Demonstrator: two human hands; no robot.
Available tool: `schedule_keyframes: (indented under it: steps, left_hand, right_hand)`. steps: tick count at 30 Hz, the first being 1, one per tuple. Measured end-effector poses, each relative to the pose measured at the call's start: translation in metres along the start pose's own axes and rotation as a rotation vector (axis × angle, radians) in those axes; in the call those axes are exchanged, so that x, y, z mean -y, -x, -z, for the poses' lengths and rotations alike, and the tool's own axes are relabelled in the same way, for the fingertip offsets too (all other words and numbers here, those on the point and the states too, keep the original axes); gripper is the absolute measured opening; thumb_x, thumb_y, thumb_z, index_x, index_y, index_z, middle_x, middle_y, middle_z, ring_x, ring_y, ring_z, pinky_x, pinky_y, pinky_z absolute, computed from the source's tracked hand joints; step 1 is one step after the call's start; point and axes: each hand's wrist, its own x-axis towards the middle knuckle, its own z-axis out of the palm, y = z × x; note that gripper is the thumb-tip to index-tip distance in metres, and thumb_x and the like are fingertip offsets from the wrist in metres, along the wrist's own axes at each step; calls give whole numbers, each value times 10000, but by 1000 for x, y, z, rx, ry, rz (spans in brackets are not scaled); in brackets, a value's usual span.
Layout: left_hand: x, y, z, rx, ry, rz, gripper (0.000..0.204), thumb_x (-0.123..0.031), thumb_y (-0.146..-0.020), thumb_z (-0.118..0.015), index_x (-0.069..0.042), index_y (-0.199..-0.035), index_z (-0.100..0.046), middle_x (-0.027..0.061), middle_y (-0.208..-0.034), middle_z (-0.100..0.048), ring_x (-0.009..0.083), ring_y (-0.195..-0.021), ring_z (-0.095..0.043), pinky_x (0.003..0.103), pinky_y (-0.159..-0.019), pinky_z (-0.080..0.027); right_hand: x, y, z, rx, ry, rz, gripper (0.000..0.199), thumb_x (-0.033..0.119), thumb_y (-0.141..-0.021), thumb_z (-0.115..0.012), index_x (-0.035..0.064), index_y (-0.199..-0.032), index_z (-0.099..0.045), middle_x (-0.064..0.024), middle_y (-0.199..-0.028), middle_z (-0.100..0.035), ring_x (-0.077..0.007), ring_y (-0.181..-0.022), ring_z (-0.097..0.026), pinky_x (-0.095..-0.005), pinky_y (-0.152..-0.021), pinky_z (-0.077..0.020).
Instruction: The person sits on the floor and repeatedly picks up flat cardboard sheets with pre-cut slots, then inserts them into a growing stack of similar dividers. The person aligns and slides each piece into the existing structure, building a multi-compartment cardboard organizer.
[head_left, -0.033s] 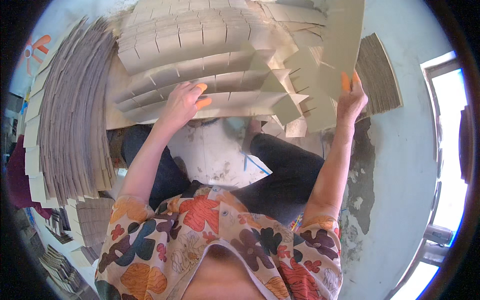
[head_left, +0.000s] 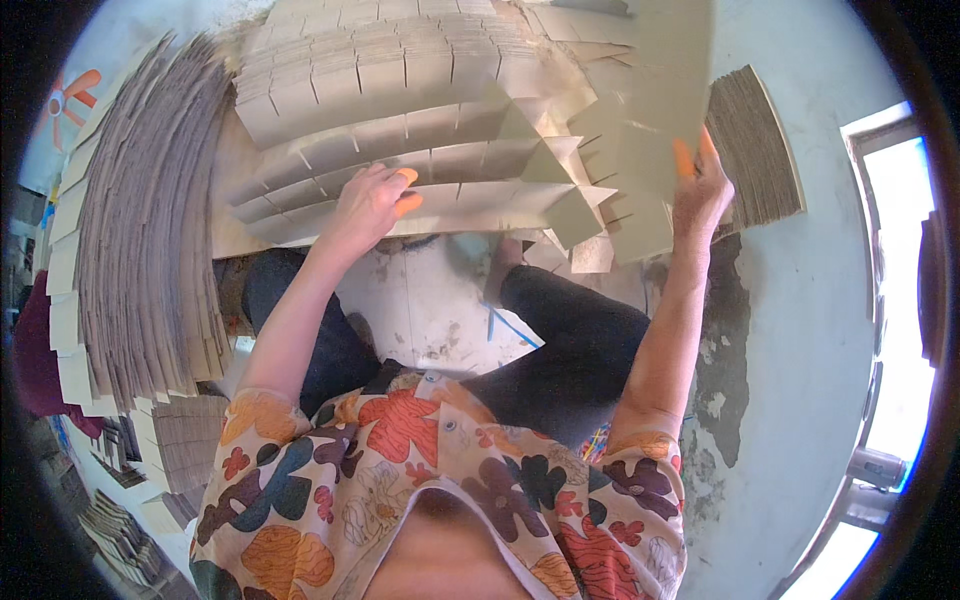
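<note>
My right hand [head_left: 704, 192], with orange covers on two fingertips, grips the lower end of a long plain cardboard strip [head_left: 665, 80] that reaches up past the top of the view. My left hand [head_left: 365, 205], also with two orange fingertips, is closed at the upper edge of the nearest slotted cardboard strip [head_left: 480, 197]; its other fingers curl in. This strip stands on edge in a partition lattice, with other slotted strips behind it. Short cardboard cross-pieces [head_left: 574, 217] slot in at the lattice's right end.
Slotted cardboard is stacked at the back [head_left: 380, 75]. A tall cardboard stack [head_left: 150, 230] stands left, and another stack [head_left: 755, 145] right, by the pale wall [head_left: 810, 300]. An orange fan [head_left: 65, 100] is at far left. My legs [head_left: 570, 340] straddle the floor below.
My right hand has shifted slightly left, and the long plain strip has moved left with it. My left hand has barely moved.
</note>
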Motion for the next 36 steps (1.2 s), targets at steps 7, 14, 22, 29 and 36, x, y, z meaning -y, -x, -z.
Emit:
schedule_keyframes:
  steps: [7,14,22,29,36]
  left_hand:
    - [0,2,-27,37,149,27,131,-116,-745,-690,-38,-837,-639,141,-705,-583,314,-708,-586,403,-620,-477]
    - [-10,2,-24,38,167,34,133,-126,-749,-689,-34,-828,-637,150,-710,-575,324,-695,-583,414,-609,-463]
    - [-5,5,-30,57,159,99,164,-149,-737,-711,-33,-831,-643,153,-710,-577,325,-680,-587,415,-604,-462]
    - [-8,-3,-27,116,152,67,247,-282,-758,-702,-43,-772,-638,174,-713,-598,336,-640,-591,430,-578,-470]
    - [16,-45,-20,-269,110,50,270,-234,-722,-751,-36,-874,-648,136,-740,-616,302,-708,-594,397,-624,-475]
  right_hand:
    - [43,6,0,408,-378,152,201,43,-739,-722,-50,-838,-573,-102,-1056,-638,-65,-575,-400,-256,-518,-415]
    - [57,22,-15,493,-318,177,234,28,-713,-730,-69,-781,-528,-94,-1054,-584,-91,-523,-345,-267,-481,-385]
    - [65,19,-14,477,-358,200,194,17,-713,-721,-64,-847,-607,-204,-966,-636,-123,-519,-444,-277,-523,-434]
    - [60,25,-26,559,-278,269,280,25,-752,-694,-17,-1022,-634,-232,-748,-606,-178,-510,-478,-298,-543,-453]
    - [54,27,-31,532,-348,269,260,50,-769,-693,-6,-1017,-641,-235,-723,-597,-218,-509,-448,-309,-544,-447]
